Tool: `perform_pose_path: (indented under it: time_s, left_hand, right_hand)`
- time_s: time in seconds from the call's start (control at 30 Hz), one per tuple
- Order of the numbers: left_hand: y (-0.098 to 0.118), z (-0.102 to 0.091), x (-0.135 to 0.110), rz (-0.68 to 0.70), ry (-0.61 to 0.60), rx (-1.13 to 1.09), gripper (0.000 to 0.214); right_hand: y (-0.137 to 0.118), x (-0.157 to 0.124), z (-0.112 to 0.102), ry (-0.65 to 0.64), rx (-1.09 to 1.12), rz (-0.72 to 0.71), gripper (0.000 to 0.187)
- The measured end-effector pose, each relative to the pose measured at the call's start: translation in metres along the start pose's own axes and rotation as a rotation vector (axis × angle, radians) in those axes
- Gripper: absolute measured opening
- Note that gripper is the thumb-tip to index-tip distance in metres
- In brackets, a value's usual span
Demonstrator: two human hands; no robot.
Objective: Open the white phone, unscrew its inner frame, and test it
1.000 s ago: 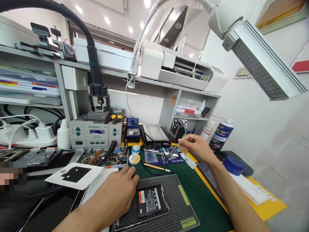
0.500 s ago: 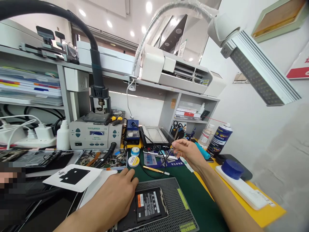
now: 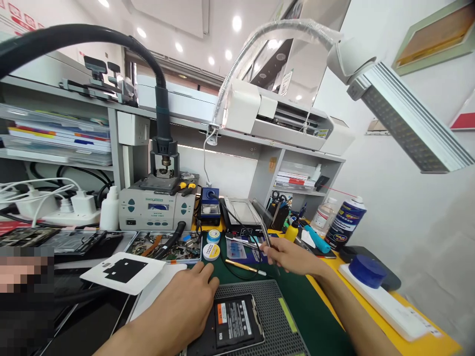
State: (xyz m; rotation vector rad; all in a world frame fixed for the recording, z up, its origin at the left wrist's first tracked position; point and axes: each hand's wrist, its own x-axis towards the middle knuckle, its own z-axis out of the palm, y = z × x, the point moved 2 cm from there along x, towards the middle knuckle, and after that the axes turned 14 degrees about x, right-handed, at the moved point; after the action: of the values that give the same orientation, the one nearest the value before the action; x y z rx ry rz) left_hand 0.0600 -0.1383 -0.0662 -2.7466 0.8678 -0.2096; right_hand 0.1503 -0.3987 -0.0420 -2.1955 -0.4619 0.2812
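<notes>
An opened smartphone (image 3: 241,346) with its black battery (image 3: 233,320) exposed lies on a grey perforated mat (image 3: 270,301). My left hand (image 3: 189,301) rests over its left side, the fingers bent and closed. Their tips are hidden, so what they grip, if anything, does not show. To the right and farther back, my right hand (image 3: 289,257) is closed on slim metal tweezers (image 3: 265,231), raised above the dark green work mat. A gold-coloured pen-like tool (image 3: 241,265) lies on that mat between the hands.
A parts tray (image 3: 170,247), two small round tins and a hot-air station (image 3: 156,210) stand behind my left hand. A white card (image 3: 122,273) lies at the left. A spray can (image 3: 347,222), a yellow bottle (image 3: 292,231) and a white power strip (image 3: 389,301) are at the right.
My right hand has lowered slightly and turned, and the tweezers in it now point up and back. The yellow bottle has come into sight behind it. The view has shifted a little; my left hand stays put.
</notes>
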Motion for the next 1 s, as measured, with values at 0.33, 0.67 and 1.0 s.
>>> perform_pose_path:
  time_s: [0.33, 0.67, 1.0]
  left_hand:
    - [0.001, -0.002, 0.000, 0.003, -0.014, 0.009, 0.035]
    - [-0.001, -0.001, 0.000, -0.005, -0.013, -0.003, 0.032]
    - [0.000, 0.001, 0.000, -0.003, -0.004, -0.001, 0.033]
  right_hand:
    - [-0.011, -0.004, 0.012, 0.027, -0.422, -0.168, 0.039]
    - [0.005, 0.011, 0.024, 0.064, -0.527, -0.218, 0.034]
    - [0.008, 0.014, 0.026, 0.115, -0.607, -0.212, 0.022]
